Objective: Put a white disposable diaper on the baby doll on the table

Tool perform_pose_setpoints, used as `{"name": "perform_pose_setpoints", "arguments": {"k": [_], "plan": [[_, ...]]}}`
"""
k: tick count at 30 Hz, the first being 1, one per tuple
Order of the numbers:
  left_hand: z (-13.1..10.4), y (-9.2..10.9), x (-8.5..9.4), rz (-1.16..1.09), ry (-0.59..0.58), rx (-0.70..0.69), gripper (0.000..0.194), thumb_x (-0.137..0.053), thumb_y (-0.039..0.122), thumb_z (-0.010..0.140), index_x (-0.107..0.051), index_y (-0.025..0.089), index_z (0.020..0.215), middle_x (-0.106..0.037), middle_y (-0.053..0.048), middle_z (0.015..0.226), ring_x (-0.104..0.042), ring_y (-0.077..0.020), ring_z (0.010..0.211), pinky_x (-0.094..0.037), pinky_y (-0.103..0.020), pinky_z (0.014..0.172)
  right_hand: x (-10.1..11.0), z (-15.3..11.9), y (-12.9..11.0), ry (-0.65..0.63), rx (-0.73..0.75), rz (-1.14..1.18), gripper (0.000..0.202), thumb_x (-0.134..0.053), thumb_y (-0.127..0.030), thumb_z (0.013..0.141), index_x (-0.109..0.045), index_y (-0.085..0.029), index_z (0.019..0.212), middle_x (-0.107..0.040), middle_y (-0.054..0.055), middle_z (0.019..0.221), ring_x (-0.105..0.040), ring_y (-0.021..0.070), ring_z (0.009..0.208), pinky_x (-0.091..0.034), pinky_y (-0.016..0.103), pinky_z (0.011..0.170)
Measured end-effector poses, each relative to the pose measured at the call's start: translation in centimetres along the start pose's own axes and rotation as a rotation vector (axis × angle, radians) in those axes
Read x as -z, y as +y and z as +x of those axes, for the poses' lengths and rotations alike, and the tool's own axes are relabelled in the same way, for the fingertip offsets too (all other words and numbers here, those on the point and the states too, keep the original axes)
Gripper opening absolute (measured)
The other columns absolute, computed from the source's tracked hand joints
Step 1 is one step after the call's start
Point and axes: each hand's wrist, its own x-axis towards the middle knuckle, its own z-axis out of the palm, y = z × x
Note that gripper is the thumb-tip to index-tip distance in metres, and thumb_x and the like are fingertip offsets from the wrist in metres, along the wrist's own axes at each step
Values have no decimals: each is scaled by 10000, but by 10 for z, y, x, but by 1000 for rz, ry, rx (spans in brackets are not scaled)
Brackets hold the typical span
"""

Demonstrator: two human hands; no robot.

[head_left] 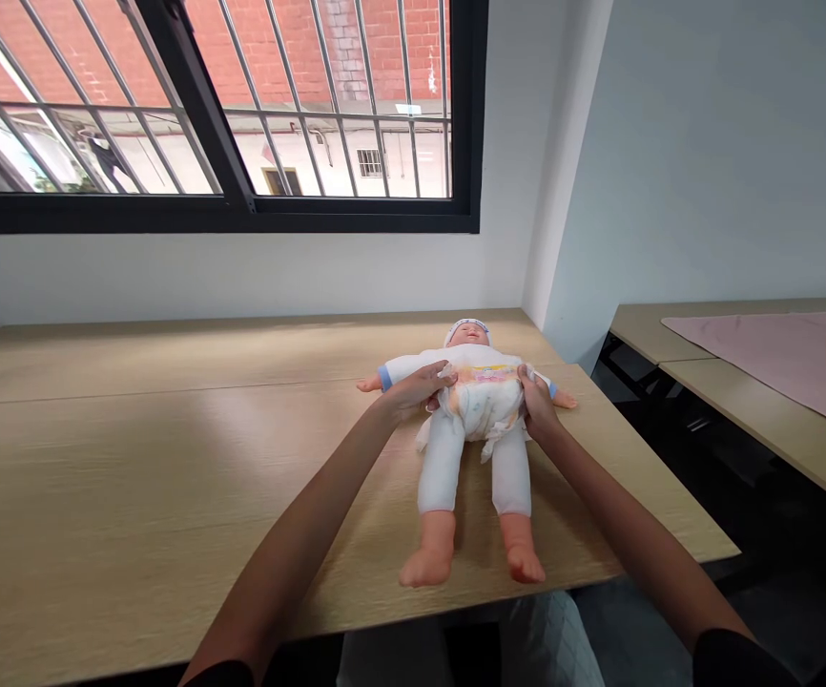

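Note:
A baby doll (442, 468) in a white suit with blue cuffs and a white cap lies on its back, feet toward me. Around its hips is a white diaper (485, 405) with a coloured printed band at the waist. At the waist's left side, my left hand (423, 389) grips the diaper edge between thumb and fingers. My right hand (536, 403) pinches the opposite edge, its thumb on top. The undersides of both hands' fingers are hidden. The doll's arms stretch out to both sides beyond my hands.
The doll lies on a light wooden table (170, 496), close to its right edge. Behind stands a white wall under a barred window (341, 105). To the right, past a gap, another table carries a pink mat (799, 358).

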Motion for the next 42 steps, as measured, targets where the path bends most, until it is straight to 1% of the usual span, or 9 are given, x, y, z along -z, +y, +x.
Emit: {"name": "perform_pose_setpoints", "arguments": {"k": [5, 10, 14, 21, 27, 33, 35, 38, 42], "plan": [[4, -4, 8, -15, 51, 0, 559, -755, 381, 745, -498, 205, 1211, -523, 28, 695, -491, -96, 516, -433, -227, 500, 6, 6, 2, 41, 88, -175, 456, -649, -608, 690, -603, -197, 883, -694, 38, 869, -641, 205, 802, -513, 301, 718], [-1, 2, 19, 97, 11, -113, 400, -775, 441, 693, -595, 151, 903, -550, 11, 700, -516, -93, 563, -463, -242, 558, 15, 13, 2, 26, 303, -433, 446, -602, -627, 722, -541, -185, 701, -581, -6, 661, -510, 160, 649, -428, 283, 640], [-5, 8, 25, 183, 12, -83, 366, -757, 453, 670, -597, 133, 748, -565, 1, 673, -544, -114, 615, -460, -265, 620, 19, 17, 5, -74, 396, -528, 452, -588, -623, 741, -567, -174, 692, -575, -3, 657, -490, 160, 652, -412, 288, 661], [-9, 12, 26, 159, 47, -4, 255, -731, 326, 600, -540, 160, 570, -513, 18, 553, -500, -119, 571, -393, -238, 545, 23, 26, 14, -189, 358, -493, 469, -608, -608, 727, -651, -150, 813, -636, 22, 756, -540, 168, 708, -421, 286, 708], [-11, 8, 30, 157, -43, 53, 236, -767, 303, 612, -594, 143, 621, -562, 15, 609, -492, -97, 572, -397, -222, 549, 23, 28, 17, -167, 369, -492, 513, -625, -634, 698, -646, -142, 841, -656, 41, 788, -549, 172, 715, -435, 301, 726], [-7, -2, 44, 185, -92, 82, 353, -821, 412, 602, -645, 135, 735, -659, -37, 778, -601, -134, 705, -481, -244, 669, 24, 28, 19, -180, 375, -507, 506, -628, -615, 707, -630, -154, 915, -662, 60, 876, -578, 192, 785, -453, 331, 772], [-4, -3, 50, 218, -51, 80, 380, -824, 426, 581, -621, 145, 737, -652, -33, 768, -611, -145, 711, -487, -255, 671, 24, 29, 19, -151, 338, -474, 547, -660, -614, 671, -606, -160, 971, -648, 47, 858, -578, 181, 754, -465, 322, 742], [-4, 3, 49, 357, 136, 31, 368, -790, 420, 609, -576, 170, 774, -623, -22, 775, -588, -152, 682, -463, -252, 599, 24, 31, 13, -68, 273, -363, 574, -666, -632, 643, -563, -186, 988, -635, 43, 879, -589, 179, 780, -476, 305, 718], [-15, 20, 26, 645, 442, -208, 334, -636, 440, 777, -552, 198, 992, -624, -76, 1006, -607, -225, 874, -490, -309, 688, 27, 35, -3, 41, 220, -232, 503, -630, -657, 664, -535, -211, 876, -630, 49, 913, -591, 180, 804, -485, 301, 711]]}}
